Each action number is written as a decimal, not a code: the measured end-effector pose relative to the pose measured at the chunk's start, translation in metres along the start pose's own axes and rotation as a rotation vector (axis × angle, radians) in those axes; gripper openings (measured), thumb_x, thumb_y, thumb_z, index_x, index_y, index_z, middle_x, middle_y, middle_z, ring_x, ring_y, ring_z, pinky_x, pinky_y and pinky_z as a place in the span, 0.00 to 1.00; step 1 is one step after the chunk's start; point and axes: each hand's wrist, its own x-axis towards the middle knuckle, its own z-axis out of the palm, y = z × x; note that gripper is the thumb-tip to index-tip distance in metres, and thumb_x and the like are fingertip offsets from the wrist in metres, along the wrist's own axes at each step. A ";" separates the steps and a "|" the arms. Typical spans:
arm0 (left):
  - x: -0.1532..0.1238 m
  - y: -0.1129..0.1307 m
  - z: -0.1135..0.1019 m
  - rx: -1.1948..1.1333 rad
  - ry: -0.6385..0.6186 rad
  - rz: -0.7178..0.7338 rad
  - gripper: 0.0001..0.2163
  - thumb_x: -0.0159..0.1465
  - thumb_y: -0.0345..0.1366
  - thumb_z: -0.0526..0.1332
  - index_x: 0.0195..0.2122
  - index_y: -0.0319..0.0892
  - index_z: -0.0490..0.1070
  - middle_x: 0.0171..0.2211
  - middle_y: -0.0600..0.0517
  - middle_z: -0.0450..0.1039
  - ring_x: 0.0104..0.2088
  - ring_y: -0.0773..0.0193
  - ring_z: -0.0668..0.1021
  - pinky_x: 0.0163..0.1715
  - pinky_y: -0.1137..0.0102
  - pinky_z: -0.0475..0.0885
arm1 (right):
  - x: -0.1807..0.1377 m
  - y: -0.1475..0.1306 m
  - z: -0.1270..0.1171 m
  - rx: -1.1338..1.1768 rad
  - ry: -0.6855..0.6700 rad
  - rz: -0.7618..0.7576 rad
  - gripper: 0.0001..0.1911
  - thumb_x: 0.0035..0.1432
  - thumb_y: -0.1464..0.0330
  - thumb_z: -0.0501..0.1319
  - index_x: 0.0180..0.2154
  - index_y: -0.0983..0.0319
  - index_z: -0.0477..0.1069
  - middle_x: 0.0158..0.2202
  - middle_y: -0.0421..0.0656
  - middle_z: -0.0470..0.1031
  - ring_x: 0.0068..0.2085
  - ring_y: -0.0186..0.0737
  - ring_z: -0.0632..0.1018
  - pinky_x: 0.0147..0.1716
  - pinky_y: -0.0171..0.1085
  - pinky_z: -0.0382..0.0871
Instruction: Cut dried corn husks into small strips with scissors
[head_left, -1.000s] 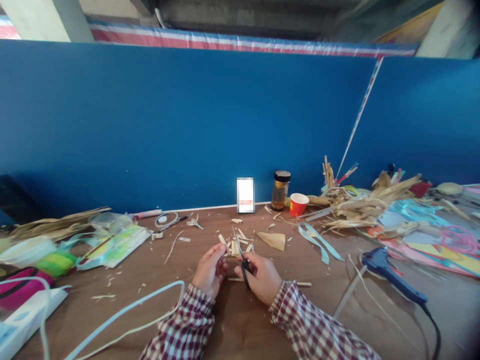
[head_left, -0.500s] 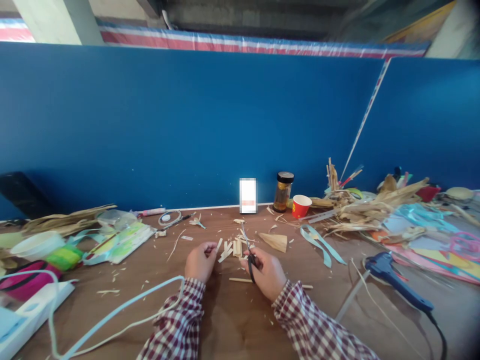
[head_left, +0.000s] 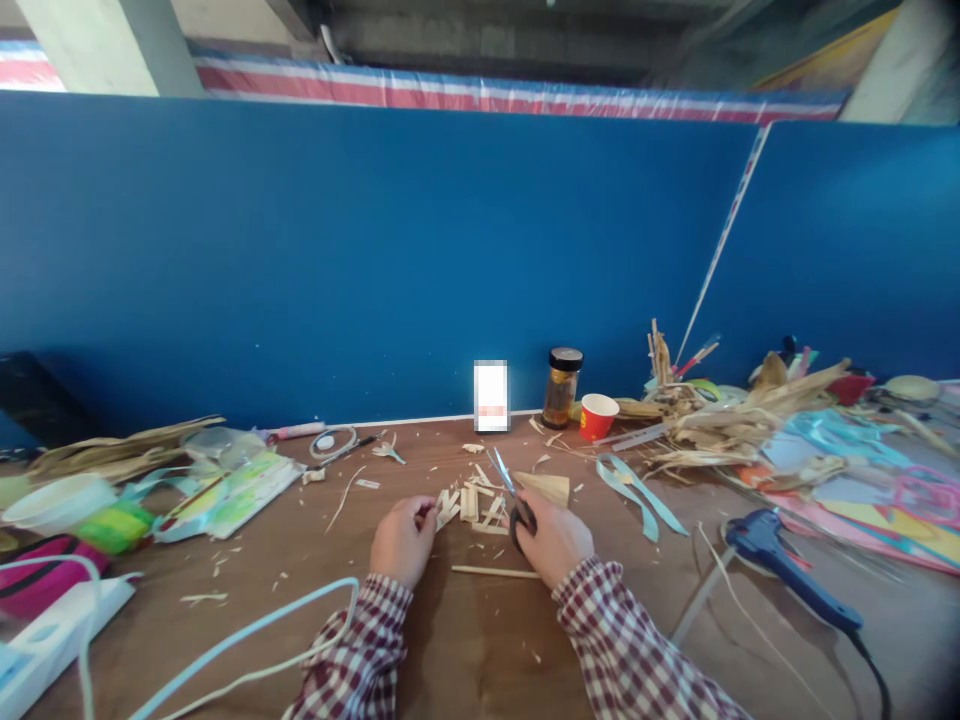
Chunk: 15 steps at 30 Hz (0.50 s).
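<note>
My right hand (head_left: 551,540) grips black-handled scissors (head_left: 511,495), their blades pointing up and away over a small pile of cut pale straw pieces (head_left: 472,500) on the brown table (head_left: 465,640). My left hand (head_left: 401,540) is closed in a pinch at the left edge of that pile, with what looks like a short straw piece between thumb and fingers. A thin straw stick (head_left: 495,572) lies on the table between my two wrists. Both arms wear checked red and white sleeves.
A blue glue gun (head_left: 780,565) lies at the right. A red paper cup (head_left: 598,415) and a dark jar (head_left: 562,385) stand by the blue partition (head_left: 375,260). Dried husks (head_left: 735,420) pile at back right, packets and a white power strip (head_left: 52,630) at left.
My hands have drawn apart; the right hand moved right and forward with the scissors, now tilted more to the left. The left hand lowered toward the pile, no longer holding a strip upright.
</note>
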 end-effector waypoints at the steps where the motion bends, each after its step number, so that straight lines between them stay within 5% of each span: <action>1: -0.001 0.001 -0.001 0.070 -0.007 0.015 0.08 0.55 0.38 0.58 0.31 0.43 0.75 0.31 0.47 0.75 0.29 0.61 0.74 0.31 0.70 0.63 | 0.001 0.001 0.000 -0.024 0.000 0.009 0.13 0.54 0.58 0.54 0.40 0.54 0.68 0.32 0.41 0.76 0.33 0.42 0.75 0.26 0.34 0.57; 7: -0.004 0.005 -0.006 0.407 -0.115 0.019 0.11 0.60 0.36 0.52 0.37 0.45 0.74 0.38 0.46 0.74 0.39 0.58 0.74 0.37 0.70 0.63 | 0.002 0.004 0.000 -0.061 -0.006 0.028 0.12 0.54 0.58 0.55 0.40 0.54 0.68 0.33 0.41 0.76 0.33 0.41 0.75 0.26 0.34 0.56; 15: -0.009 0.008 -0.007 0.499 -0.133 0.010 0.12 0.61 0.36 0.50 0.39 0.47 0.73 0.39 0.47 0.72 0.39 0.60 0.73 0.38 0.70 0.64 | 0.001 -0.002 -0.006 -0.068 -0.034 0.065 0.12 0.54 0.60 0.55 0.41 0.53 0.68 0.32 0.42 0.76 0.34 0.43 0.75 0.27 0.35 0.58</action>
